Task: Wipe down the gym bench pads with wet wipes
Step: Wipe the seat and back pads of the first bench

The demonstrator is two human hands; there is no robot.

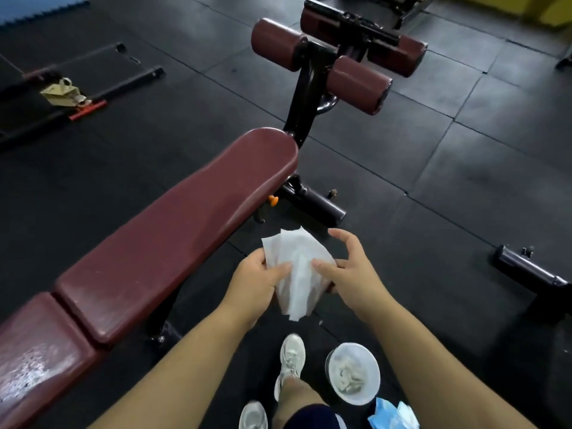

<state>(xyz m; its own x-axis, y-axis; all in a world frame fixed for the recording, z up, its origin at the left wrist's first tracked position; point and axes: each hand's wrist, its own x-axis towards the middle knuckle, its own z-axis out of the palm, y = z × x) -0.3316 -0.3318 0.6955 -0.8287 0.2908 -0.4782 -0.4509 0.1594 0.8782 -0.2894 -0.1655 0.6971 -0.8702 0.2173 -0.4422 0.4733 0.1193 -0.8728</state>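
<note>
- At left, two maroon bench pads: the seat pad [40, 360], glistening in patches, and the long back pad [173, 230]. We count three roller pads [359, 85] beyond.
- The left hand [253, 283] pinches one white wet wipe [297, 274], held in the air beside the bench and touching no pad.
- The right hand [349, 274] grips its other edge.
- One clear tub [353, 345] on the floor holds crumpled wipes [348, 377]; we see one blue pack [383, 413] beside it.

The long bench pad [173, 230] ran from the seat pad [40, 360] at its near end toward the leg rollers [359, 85] beyond. To its right, left hand [257, 280] and right hand [349, 274] held a wipe [297, 274] between them; below, a tub [354, 373] stood on the floor [448, 181] beside a shoe [291, 360].
</note>
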